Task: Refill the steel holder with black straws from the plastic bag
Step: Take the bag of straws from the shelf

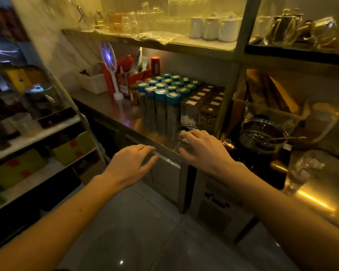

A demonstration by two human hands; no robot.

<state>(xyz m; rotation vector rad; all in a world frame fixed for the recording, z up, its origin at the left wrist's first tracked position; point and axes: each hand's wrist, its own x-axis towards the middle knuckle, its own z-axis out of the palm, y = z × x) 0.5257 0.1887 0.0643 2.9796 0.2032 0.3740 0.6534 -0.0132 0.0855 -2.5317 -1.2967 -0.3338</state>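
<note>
Though blur hides detail, left hand (131,163) loose, empty, right hand (204,151) over round container (186,128), grip unclear.

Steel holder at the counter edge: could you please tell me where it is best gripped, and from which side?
Grip the steel holder round its upright wall just below the open rim, coming from the front, as the right hand appears to; teal-lidded jars crowd close behind it.

Steel tabletop (114,108) along wall. Blue-lid jars (164,90) packed mid-top; dark-lid boxes (204,102) touching on their rt; red box (134,78), white-handled swatter (114,83) & white basket (92,84) to their left-rear. Left hand (131,163) touches front edge, left of jars.
</note>
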